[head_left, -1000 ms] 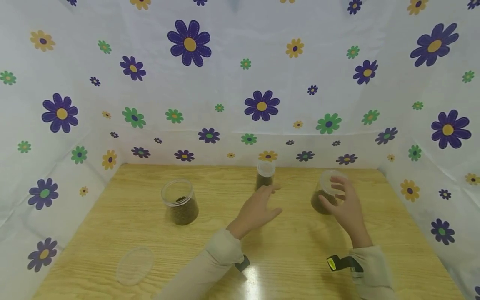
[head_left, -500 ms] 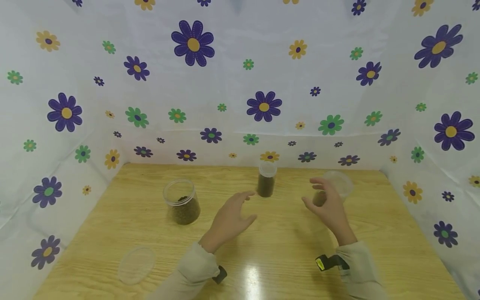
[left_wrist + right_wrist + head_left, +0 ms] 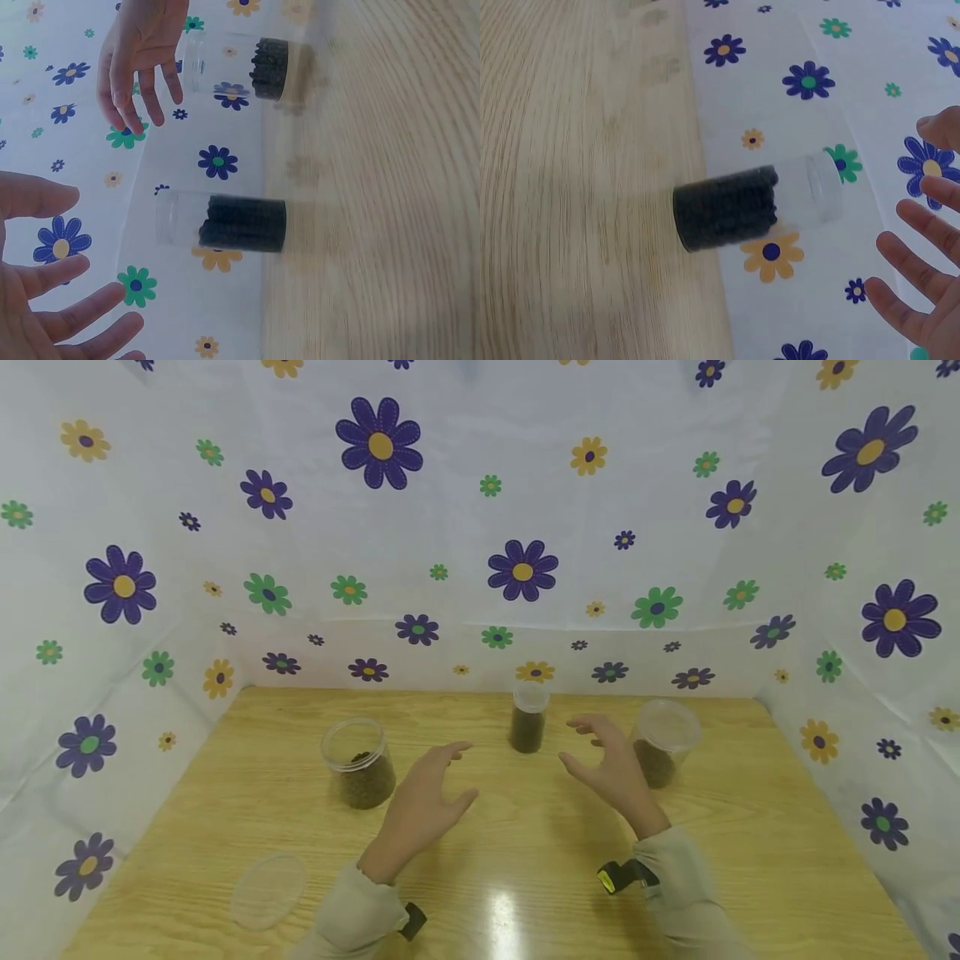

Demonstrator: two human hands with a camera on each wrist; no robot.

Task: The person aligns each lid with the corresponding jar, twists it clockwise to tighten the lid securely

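Note:
My left hand [image 3: 422, 810] hovers above the table just right of the wide uncovered jar [image 3: 367, 781], fingers spread and holding nothing. Over the table to the right, my right hand [image 3: 617, 774] has relaxed, slightly bent fingers and nothing in them. Behind and between the hands stands a narrow lidded jar [image 3: 528, 731] with dark contents, seen also in the left wrist view as a dark-filled jar [image 3: 244, 223] and in the right wrist view as a jar [image 3: 727, 208]. A wide lidded jar [image 3: 656, 764] stands right of my right hand, partly behind it.
A clear round lid [image 3: 268, 892] lies flat at the table's front left. The wooden table [image 3: 480, 860] is bounded at the back and sides by white cloth [image 3: 450, 410] with flower prints.
Both hands have moved left, my left hand from in front of the narrow jar and my right hand from in front of the wide lidded jar. The jars stand in the same places.

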